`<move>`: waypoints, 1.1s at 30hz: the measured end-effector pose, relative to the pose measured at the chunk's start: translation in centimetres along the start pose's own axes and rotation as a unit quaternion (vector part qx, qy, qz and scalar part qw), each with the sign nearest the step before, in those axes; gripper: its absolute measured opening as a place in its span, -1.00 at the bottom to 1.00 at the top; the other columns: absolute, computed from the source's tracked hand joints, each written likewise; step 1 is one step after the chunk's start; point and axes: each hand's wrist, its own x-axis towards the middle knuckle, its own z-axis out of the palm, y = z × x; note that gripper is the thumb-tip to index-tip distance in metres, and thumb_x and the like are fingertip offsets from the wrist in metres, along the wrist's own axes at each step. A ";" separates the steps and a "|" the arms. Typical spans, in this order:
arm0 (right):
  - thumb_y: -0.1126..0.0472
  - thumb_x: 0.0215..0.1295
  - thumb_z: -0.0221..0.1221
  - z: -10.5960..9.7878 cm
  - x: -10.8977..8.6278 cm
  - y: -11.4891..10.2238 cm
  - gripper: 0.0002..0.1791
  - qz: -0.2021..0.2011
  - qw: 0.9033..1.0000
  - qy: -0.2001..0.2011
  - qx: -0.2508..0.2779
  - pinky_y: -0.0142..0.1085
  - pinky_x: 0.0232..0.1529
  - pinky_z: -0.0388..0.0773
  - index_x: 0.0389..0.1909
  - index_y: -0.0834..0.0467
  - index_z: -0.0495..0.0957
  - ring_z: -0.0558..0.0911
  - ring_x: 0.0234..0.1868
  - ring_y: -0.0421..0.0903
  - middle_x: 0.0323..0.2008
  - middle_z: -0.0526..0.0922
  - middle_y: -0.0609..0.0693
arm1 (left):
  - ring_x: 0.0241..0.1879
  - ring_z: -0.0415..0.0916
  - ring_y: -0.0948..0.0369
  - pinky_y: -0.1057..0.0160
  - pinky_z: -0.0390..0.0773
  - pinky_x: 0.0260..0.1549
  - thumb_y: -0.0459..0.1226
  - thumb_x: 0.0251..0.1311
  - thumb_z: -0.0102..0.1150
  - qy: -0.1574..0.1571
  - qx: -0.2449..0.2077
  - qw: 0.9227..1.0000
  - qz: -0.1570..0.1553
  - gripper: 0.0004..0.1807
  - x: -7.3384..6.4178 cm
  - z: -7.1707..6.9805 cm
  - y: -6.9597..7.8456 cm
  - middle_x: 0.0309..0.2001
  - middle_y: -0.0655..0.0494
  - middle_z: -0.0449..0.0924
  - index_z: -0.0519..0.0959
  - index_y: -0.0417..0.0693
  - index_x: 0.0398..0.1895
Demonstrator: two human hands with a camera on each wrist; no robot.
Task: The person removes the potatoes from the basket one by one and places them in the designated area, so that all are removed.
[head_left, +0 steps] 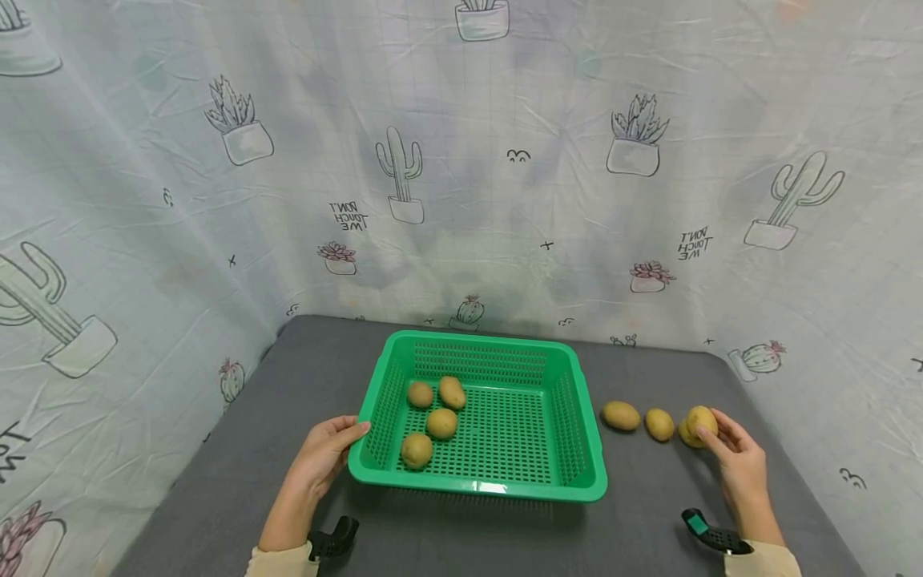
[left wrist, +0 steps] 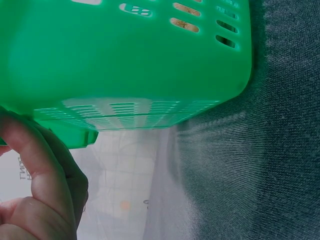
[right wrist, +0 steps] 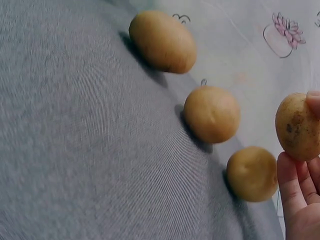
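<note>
A green plastic basket (head_left: 472,486) with slotted walls stands mid-table, several potatoes (head_left: 441,423) lying toward its left side. My left hand (head_left: 328,449) grips the basket's left rim, thumb on top; the left wrist view shows its curled fingers (left wrist: 47,170) under the rim beside the basket wall (left wrist: 125,65). Right of the basket, my right hand (head_left: 743,465) pinches a potato (head_left: 701,420) between thumb and fingers. In the right wrist view this held potato (right wrist: 292,127) shows dark marks on its skin, raised off the cloth.
Three potatoes lie in a row on the grey tablecloth right of the basket: an oblong one (head_left: 620,416), a middle one (head_left: 659,425) and one (head_left: 687,437) partly covered by the held potato. A printed cactus curtain (head_left: 505,200) hangs behind the table.
</note>
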 end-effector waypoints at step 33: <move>0.24 0.15 0.32 -3.4 1.4 0.5 -0.59 0.091 0.990 0.086 -0.064 -0.73 -0.38 0.38 0.03 -0.07 0.54 0.48 -0.36 -0.57 -0.44 0.54 -0.51 | -0.56 0.45 0.34 0.35 0.51 -0.48 -0.26 0.33 0.08 -0.008 -0.012 1.000 -0.006 -0.60 0.0 0.0 0.3 -0.44 0.16 0.54 0.39 -0.45 0.06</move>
